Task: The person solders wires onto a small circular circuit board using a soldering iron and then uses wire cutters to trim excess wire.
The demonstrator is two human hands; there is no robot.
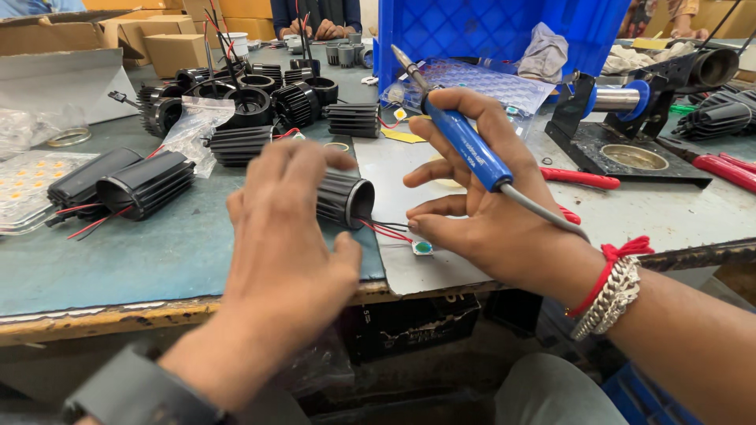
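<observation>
My left hand point(287, 236) rests on a black ribbed cylindrical housing point(346, 198) lying on its side on the workbench, fingers curled over it. Red and black wires point(384, 228) run from the housing's open end to a small round LED chip point(423, 247) on a grey sheet. My right hand point(488, 205) holds a blue-handled soldering iron point(465, 142) with its metal tip pointing up and away, while its lower fingers press down near the wires and chip. A red thread and a metal bracelet circle the right wrist.
Several more black ribbed housings point(236, 94) crowd the bench at back left, and two point(126, 182) lie at left. A blue crate point(496, 31) stands behind. Red-handled pliers point(579, 178), a black stand with a metal dish point(630, 149), cardboard boxes point(169, 51) and another person's hands point(315, 30) lie beyond.
</observation>
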